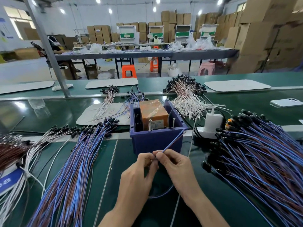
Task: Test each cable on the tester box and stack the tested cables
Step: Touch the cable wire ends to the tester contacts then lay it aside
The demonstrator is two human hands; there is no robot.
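Observation:
The tester box [155, 141] is a blue plastic bin with an orange block inside and two upright screws on its front rim. Just in front of it, my left hand [139, 174] and my right hand [175, 167] pinch one blue-and-brown cable [173, 142] together. The cable's free end slants up toward the right screw [173, 123]; whether it touches is unclear. Its rest loops down below my hands. A fanned pile of blue-brown cables [73, 169] lies to the left. A second big pile [262, 153] lies to the right.
White-and-brown cable bundles [185, 94] lie behind the box, more at the far left [14, 149]. A white charger in a power strip [211, 124] sits right of the box, a phone [286, 102] further right. The green bench carries white mats.

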